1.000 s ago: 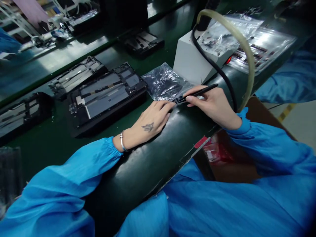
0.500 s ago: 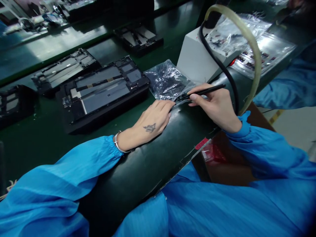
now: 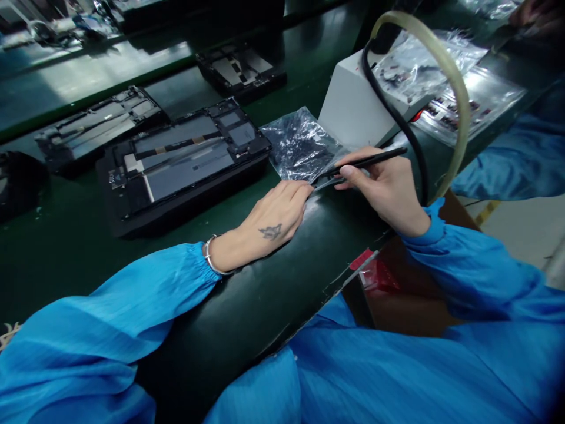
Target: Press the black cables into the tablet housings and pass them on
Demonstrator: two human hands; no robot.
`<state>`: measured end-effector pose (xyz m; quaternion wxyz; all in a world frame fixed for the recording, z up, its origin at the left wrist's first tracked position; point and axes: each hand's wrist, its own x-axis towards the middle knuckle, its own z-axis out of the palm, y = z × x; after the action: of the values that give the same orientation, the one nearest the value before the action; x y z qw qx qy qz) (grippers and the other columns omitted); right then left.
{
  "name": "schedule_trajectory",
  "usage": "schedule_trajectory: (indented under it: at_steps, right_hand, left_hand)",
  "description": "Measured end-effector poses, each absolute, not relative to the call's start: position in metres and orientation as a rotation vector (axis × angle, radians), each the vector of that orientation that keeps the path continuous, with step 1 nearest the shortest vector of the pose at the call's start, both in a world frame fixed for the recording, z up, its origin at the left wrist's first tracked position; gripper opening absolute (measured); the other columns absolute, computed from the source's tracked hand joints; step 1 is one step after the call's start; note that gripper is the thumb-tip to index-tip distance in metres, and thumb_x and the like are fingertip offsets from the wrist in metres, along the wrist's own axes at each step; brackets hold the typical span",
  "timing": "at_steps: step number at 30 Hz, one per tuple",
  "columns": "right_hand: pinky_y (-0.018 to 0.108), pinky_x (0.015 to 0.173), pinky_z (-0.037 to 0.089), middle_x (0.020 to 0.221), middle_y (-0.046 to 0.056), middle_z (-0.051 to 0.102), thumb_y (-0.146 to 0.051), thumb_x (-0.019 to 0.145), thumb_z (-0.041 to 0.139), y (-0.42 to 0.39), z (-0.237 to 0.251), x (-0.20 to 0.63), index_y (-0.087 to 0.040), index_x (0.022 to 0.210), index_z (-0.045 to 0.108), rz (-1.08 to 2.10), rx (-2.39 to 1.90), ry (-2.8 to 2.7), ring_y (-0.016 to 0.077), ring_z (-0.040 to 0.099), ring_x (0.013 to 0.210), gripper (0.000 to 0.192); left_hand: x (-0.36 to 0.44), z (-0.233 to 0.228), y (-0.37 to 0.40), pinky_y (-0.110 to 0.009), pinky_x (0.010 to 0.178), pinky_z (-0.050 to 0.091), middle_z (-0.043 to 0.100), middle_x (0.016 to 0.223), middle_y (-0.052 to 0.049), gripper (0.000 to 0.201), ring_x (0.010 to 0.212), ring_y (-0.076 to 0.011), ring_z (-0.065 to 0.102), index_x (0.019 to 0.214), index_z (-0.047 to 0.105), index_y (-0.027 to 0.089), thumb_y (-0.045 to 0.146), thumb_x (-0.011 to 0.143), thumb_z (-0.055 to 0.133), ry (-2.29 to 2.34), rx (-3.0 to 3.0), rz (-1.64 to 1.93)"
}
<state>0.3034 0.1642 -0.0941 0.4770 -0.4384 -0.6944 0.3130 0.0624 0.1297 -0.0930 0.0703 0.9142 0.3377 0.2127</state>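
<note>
My right hand (image 3: 385,187) grips black tweezers (image 3: 362,162), their tips pointing left at the near edge of a clear plastic bag (image 3: 301,143) of small dark parts. My left hand (image 3: 269,219) rests palm down on the rounded dark green bench edge (image 3: 282,282), fingertips pressed on the bag's near corner beside the tweezer tips. An open tablet chassis in a black tray (image 3: 180,162) lies just left of the bag on the green belt.
A white box (image 3: 353,109) with a black cable (image 3: 397,121) and a yellowish hose (image 3: 450,76) stands behind my right hand. More bagged parts (image 3: 468,94) lie on it. Other tablet trays (image 3: 95,126) (image 3: 241,68) sit farther back. Another person's blue sleeve (image 3: 516,159) is at right.
The view has shifted slightly, so the trays sit farther left in frame. Both hands keep the same pose at the bag's edge, tweezers still held.
</note>
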Motion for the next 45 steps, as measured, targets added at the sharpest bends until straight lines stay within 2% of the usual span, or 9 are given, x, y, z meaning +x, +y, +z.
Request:
schedule_trajectory:
  at_steps: [15, 24, 31, 35, 37, 39, 41, 43, 45]
  right_hand:
    - [0.033, 0.078, 0.067, 0.107, 0.002, 0.072, -0.04, 0.095, 0.071, 0.163, -0.098, 0.305, -0.026, 0.106, 0.076, 0.69, -1.08, -1.827, 0.0188, 0.072, 0.091, 0.019]
    - [0.032, 0.071, 0.068, 0.099, 0.002, 0.074, -0.048, 0.09, 0.076, 0.158, -0.093, 0.307, -0.025, 0.097, 0.077, 0.692, -1.051, -1.694, 0.0182, 0.073, 0.08, 0.024]
    - [0.037, 0.064, 0.068, 0.085, 0.002, 0.071, -0.054, 0.086, 0.079, 0.095, -0.082, 0.366, -0.028, 0.09, 0.075, 0.693, -0.965, -1.26, 0.0211, 0.074, 0.077, 0.026]
    - [0.04, 0.065, 0.066, 0.088, 0.005, 0.071, -0.045, 0.09, 0.077, 0.046, -0.092, 0.412, -0.028, 0.092, 0.078, 0.373, -0.958, -1.093, 0.0225, 0.072, 0.076, 0.018]
    - [0.042, 0.072, 0.066, 0.093, 0.005, 0.07, -0.042, 0.088, 0.078, 0.03, -0.101, 0.435, -0.029, 0.094, 0.077, 0.171, -0.956, -0.939, 0.0228, 0.071, 0.08, 0.014]
    - [0.044, 0.08, 0.064, 0.092, 0.003, 0.067, -0.045, 0.086, 0.079, 0.024, -0.111, 0.46, -0.031, 0.094, 0.074, 0.133, -0.928, -0.724, 0.0245, 0.07, 0.088, 0.017]
    - [0.046, 0.09, 0.062, 0.091, 0.002, 0.068, -0.052, 0.083, 0.08, 0.028, -0.12, 0.486, -0.035, 0.093, 0.07, 0.277, -0.898, -0.559, 0.0272, 0.069, 0.106, 0.021]
    - [0.046, 0.103, 0.057, 0.092, 0.002, 0.071, -0.056, 0.078, 0.083, 0.037, -0.129, 0.509, -0.038, 0.088, 0.069, 0.484, -0.875, -0.506, 0.0286, 0.062, 0.126, 0.026]
    - [0.04, 0.108, 0.055, 0.094, 0.001, 0.074, -0.055, 0.073, 0.089, 0.048, -0.135, 0.526, -0.039, 0.081, 0.068, 0.63, -0.817, -0.472, 0.0263, 0.055, 0.135, 0.028]
  left_hand:
    - [0.063, -0.097, 0.132, -0.046, 0.107, 0.054, 0.062, 0.135, -0.019, 0.031, 0.124, -0.0284, 0.059, 0.131, 0.055, 0.008, 0.016, 0.106, 0.038, 1.011, 2.77, 0.644]
    - [0.061, -0.097, 0.134, -0.044, 0.107, 0.054, 0.061, 0.135, -0.018, 0.033, 0.123, -0.0275, 0.059, 0.133, 0.053, 0.009, 0.018, 0.107, 0.036, 0.997, 2.795, 0.635]
    - [0.1, -0.065, 0.142, -0.057, 0.113, 0.049, 0.048, 0.154, -0.022, 0.04, 0.141, -0.0338, 0.05, 0.137, 0.054, 0.013, 0.01, 0.1, 0.039, 0.898, 3.042, 0.54]
    - [0.2, -0.054, 0.145, -0.045, 0.106, 0.055, 0.069, 0.129, -0.014, 0.031, 0.121, -0.0256, 0.067, 0.129, 0.06, 0.013, 0.017, 0.103, 0.044, 0.487, 2.705, 0.606]
    - [0.262, -0.055, 0.138, -0.037, 0.105, 0.057, 0.07, 0.131, -0.015, 0.032, 0.121, -0.0211, 0.069, 0.135, 0.054, 0.013, 0.026, 0.108, 0.044, 0.452, 2.282, 0.541]
    - [0.318, -0.057, 0.129, -0.03, 0.108, 0.056, 0.058, 0.151, -0.017, 0.041, 0.134, -0.0165, 0.063, 0.149, 0.039, 0.015, 0.032, 0.114, 0.027, 0.461, 1.886, 0.377]
    - [0.36, -0.058, 0.12, -0.023, 0.112, 0.053, 0.042, 0.164, -0.015, 0.047, 0.143, -0.0121, 0.054, 0.155, 0.027, 0.017, 0.036, 0.115, 0.011, 0.457, 1.68, 0.256]
    - [0.38, -0.058, 0.113, -0.019, 0.115, 0.049, 0.033, 0.169, -0.013, 0.049, 0.148, -0.01, 0.048, 0.157, 0.024, 0.016, 0.037, 0.115, 0.007, 0.419, 1.583, 0.21]
    - [0.377, -0.055, 0.106, -0.021, 0.119, 0.046, 0.033, 0.169, -0.012, 0.048, 0.15, -0.0114, 0.046, 0.156, 0.026, 0.016, 0.037, 0.115, 0.012, 0.394, 1.479, 0.209]
